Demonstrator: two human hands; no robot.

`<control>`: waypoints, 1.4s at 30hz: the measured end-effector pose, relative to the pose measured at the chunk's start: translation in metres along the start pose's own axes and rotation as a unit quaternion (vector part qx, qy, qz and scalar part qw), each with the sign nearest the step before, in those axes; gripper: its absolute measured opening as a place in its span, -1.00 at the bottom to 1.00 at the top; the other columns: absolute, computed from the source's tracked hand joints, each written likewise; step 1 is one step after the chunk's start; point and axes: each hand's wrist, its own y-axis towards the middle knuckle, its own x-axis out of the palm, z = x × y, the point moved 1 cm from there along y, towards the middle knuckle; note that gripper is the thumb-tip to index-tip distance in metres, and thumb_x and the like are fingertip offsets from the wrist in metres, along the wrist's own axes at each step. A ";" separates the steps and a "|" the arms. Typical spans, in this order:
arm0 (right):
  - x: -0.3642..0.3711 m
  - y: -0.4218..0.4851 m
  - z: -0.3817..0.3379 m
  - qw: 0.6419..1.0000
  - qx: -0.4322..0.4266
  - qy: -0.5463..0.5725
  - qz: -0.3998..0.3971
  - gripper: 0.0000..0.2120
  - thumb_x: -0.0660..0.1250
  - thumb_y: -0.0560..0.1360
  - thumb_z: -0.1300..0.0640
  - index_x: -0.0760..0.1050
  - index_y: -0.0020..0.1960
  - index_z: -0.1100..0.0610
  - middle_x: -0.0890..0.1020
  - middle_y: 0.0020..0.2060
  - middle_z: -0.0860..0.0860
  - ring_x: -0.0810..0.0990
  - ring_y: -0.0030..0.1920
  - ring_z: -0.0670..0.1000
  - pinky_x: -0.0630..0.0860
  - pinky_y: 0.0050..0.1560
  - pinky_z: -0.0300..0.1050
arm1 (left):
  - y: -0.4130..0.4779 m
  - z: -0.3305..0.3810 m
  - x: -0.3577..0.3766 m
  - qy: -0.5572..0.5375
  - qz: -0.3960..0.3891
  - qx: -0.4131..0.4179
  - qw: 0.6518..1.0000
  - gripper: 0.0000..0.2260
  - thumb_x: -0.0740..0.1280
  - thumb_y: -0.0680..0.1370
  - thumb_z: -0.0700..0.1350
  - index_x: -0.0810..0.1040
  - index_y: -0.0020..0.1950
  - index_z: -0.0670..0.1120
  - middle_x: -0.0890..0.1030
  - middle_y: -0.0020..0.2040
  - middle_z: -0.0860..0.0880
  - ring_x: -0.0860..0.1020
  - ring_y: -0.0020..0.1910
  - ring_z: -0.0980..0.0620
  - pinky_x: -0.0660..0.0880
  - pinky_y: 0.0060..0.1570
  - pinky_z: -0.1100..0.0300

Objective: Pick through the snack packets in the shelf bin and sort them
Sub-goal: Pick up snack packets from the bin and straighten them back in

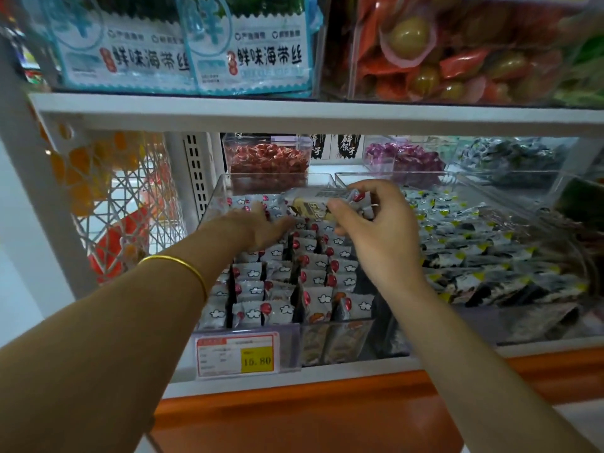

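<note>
Here, leaning in at a white shop shelf (294, 114), both arms stretched into a clear bin (214, 204) on the lower level. Packed tight with upright rows of small grey-white snack packets (313, 279), each printed with a white cloud and a red dot. Pressing palm down on the back-left rows with the left grip (261, 227), fingers straight and spread, nothing taken hold of; a gold bangle (176, 266) round that wrist. Pinching with the right grip (376, 230), thumb and curled fingers closed on a held packet (313, 204), pale with a cream patch and a barcode side, lifted just above the back rows of the bin; hard to tell whether one packet or a couple together. Clipped to the bin's front wall, a price label (238, 354) reading 16.80. Just beside on the right, a second clear bin (408, 174) of grey, black and yellow packets. Further back, small boxes of red sweets (268, 158) and purple sweets (405, 155). Overhead on the upper shelf, blue-and-white seaweed packs (183, 57) and a clear box (457, 53) of orange and green packets. At the left, a white wire mesh panel (124, 204); below, an orange base (327, 416).
</note>
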 end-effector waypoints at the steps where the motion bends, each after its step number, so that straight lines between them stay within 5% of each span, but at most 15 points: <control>1: 0.000 0.001 0.000 1.000 0.001 0.001 0.000 -0.85 0.39 0.47 0.07 0.44 -0.03 0.07 0.58 -0.10 0.10 0.62 -0.10 0.15 0.54 -0.01 0.14 | -0.004 0.001 -0.001 0.007 0.000 -0.002 1.000 -0.11 -0.17 0.37 0.51 -0.06 0.53 -0.01 0.18 0.49 -0.25 0.20 0.44 -0.28 0.19 0.37 -0.21; 8: 0.030 0.035 -0.012 0.999 -0.009 0.018 -0.032 -0.85 0.38 0.48 0.19 0.44 -0.03 0.21 0.52 -0.17 -0.01 0.63 -0.11 0.16 0.57 -0.06 0.17 | -0.032 0.001 0.001 0.069 0.014 0.002 0.998 -0.19 -0.16 0.47 0.42 -0.03 0.53 -0.10 0.04 0.53 -0.22 0.07 0.49 -0.23 0.08 0.40 -0.14; 12: 0.081 0.068 -0.016 0.993 -0.045 -0.027 -0.103 -0.84 0.39 0.47 0.21 0.41 -0.06 0.20 0.44 -0.26 -0.12 0.57 -0.16 -0.03 0.60 -0.16 -0.11 | -0.043 0.002 -0.001 0.068 0.010 0.008 0.998 -0.23 -0.15 0.50 0.38 -0.04 0.54 -0.12 0.02 0.54 -0.21 0.04 0.50 -0.21 0.04 0.42 -0.11; 16: 0.119 0.087 -0.007 0.976 -0.077 -0.122 -0.166 -0.78 0.37 0.46 0.20 0.34 -0.03 0.19 0.41 -0.30 -0.08 0.47 -0.20 -0.03 0.40 -0.26 -0.21 | -0.057 0.003 -0.006 0.080 0.011 0.031 0.996 -0.26 -0.15 0.53 0.36 -0.04 0.54 -0.12 0.01 0.54 -0.19 -0.01 0.51 -0.19 -0.02 0.46 -0.11; 22: 0.140 0.086 0.012 0.942 -0.096 -0.204 -0.248 -0.73 0.41 0.44 0.17 0.42 0.05 0.21 0.46 -0.20 0.00 0.42 -0.25 -0.09 0.26 -0.37 -0.31 | -0.088 -0.015 -0.018 0.269 0.090 0.035 0.958 -0.32 -0.13 0.56 0.30 -0.04 0.54 -0.12 -0.06 0.55 -0.15 -0.18 0.51 -0.16 -0.22 0.43 -0.14; 28: 0.155 0.082 0.023 0.918 -0.105 -0.274 -0.268 -0.83 0.35 0.48 0.13 0.58 -0.03 0.22 0.62 -0.05 0.12 0.54 -0.03 0.09 0.43 -0.03 -0.11 | -0.100 -0.047 -0.005 0.101 0.143 0.037 0.984 -0.35 -0.04 0.59 0.22 -0.11 0.53 -0.14 -0.05 0.56 -0.13 -0.13 0.53 -0.07 -0.18 0.45 -0.02; 33: 0.165 0.083 0.025 0.876 -0.118 -0.340 -0.322 -0.77 0.20 0.56 0.14 0.61 0.10 0.02 0.58 0.15 0.00 0.38 0.25 0.09 0.20 0.31 0.15 | -0.096 -0.051 0.003 0.009 0.192 0.059 0.980 -0.35 0.05 0.58 0.18 -0.04 0.54 -0.13 0.03 0.55 -0.09 -0.08 0.52 -0.05 -0.11 0.46 0.00; 39: 0.166 0.104 0.026 0.927 -0.071 -0.262 -0.258 -0.85 0.22 0.53 0.23 0.55 0.00 0.09 0.57 0.03 0.01 0.50 -0.01 -0.02 0.48 0.11 -0.02 | -0.094 -0.050 0.007 -0.025 0.210 0.067 0.975 -0.33 0.11 0.57 0.17 -0.06 0.54 -0.13 0.03 0.55 -0.08 -0.08 0.52 -0.03 -0.08 0.46 0.03; 42: 0.175 0.107 0.030 0.905 -0.097 -0.337 -0.240 -0.84 0.23 0.53 0.23 0.57 0.02 0.11 0.58 0.09 0.05 0.48 0.10 0.02 0.46 0.14 -0.03 | -0.093 -0.050 0.008 -0.035 0.218 0.074 0.973 -0.33 0.13 0.56 0.16 -0.04 0.53 -0.13 0.05 0.54 -0.07 -0.07 0.52 -0.03 -0.06 0.46 0.04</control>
